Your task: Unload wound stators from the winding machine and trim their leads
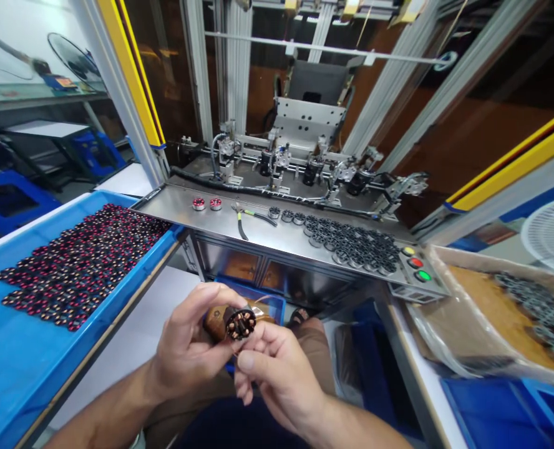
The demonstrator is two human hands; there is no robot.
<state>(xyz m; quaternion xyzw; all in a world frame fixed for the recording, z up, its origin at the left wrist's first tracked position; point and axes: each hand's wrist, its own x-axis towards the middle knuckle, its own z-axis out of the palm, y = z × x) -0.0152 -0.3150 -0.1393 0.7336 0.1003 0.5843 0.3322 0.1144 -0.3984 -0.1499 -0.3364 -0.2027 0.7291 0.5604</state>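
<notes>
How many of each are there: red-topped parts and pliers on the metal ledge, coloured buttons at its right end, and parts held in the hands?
Red-topped parts: 2
Pliers: 1
Yellow button: 1
Red button: 1
Green button: 1
Held copper-wound part: 1
Total: 7

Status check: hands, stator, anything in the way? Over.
Left hand gripping copper-wound stator, end face toward camera. Right hand at its lower rim, pinch unclear. Pliers on metal ledge, clear of both hands.
</notes>
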